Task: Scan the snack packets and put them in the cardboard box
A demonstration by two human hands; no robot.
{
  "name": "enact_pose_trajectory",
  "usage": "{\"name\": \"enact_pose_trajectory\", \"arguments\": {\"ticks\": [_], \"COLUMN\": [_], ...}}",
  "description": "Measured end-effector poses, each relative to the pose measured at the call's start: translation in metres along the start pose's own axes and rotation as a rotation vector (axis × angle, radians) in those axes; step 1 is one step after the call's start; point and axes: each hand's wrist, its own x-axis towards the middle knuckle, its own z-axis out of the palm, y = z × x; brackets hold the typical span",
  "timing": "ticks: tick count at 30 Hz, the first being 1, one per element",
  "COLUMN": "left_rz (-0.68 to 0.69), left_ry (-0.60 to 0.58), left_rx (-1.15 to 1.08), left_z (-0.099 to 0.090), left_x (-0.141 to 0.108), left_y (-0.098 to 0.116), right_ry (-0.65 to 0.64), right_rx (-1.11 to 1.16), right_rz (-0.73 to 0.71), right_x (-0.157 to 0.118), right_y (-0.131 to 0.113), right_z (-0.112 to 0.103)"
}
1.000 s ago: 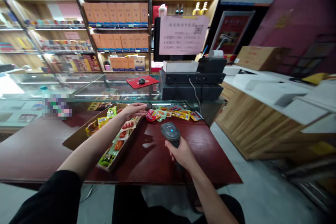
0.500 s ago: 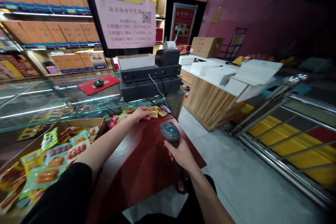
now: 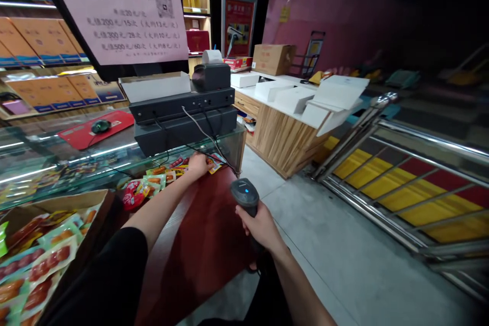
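My right hand [image 3: 262, 226] is wrapped round the handle of a dark barcode scanner [image 3: 245, 194] with a blue light on top, held over the right edge of the dark red tabletop [image 3: 202, 244]. At the far edge of that tabletop, my left hand [image 3: 199, 164] reaches to small colourful snack packets [image 3: 217, 162] by the glass counter. Its fingers are bent and partly hidden, so what they grip cannot be made out. More packets [image 3: 155, 181] lie in a row left of this hand. An open carton [image 3: 97, 209] of sausage-like snack packs stands at the left.
Behind the packets, a glass counter [image 3: 34, 175] bears a black cash drawer [image 3: 183, 130], a monitor with a pink sign [image 3: 122, 15] and a red mouse pad [image 3: 72, 135]. Cables hang near my left hand. A wooden cabinet [image 3: 282, 137] and metal railing [image 3: 382, 183] stand at the right.
The view has shifted right and closer to the counter. My left hand has moved over the packets near the far edge. The scanner remains in my right hand.
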Motion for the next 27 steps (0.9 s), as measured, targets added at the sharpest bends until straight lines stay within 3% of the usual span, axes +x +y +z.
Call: {"name": "enact_pose_trajectory", "arguments": {"ticks": [4,8,19,23,27], "left_rz": [-0.084,-0.166,-0.410,-0.483,-0.501], "left_ry": [-0.037,-0.091,-0.034,-0.007,0.024], "left_rx": [-0.129,-0.329,-1.077,-1.142,-1.125], "left_z": [-0.009,-0.031,-0.104,-0.125,-0.137], "left_x": [-0.009,-0.036,-0.182,-0.222,-0.242], "left_y": [-0.011,-0.034,-0.154,-0.176,-0.183], "right_ry": [-0.024,-0.062,-0.330,-0.416,-0.444], "right_rx": [0.012,-0.003,0.028,0.035,0.028], "right_rz": [-0.030,-0.081,-0.195,-0.223,-0.214], "right_x": [-0.010,-0.022,-0.049,-0.058,-0.067], "right_y": [-0.004,-0.013,-0.045,-0.057,-0.066], "right_z": [0.007,0.027,0.122,0.154,0.172]}}
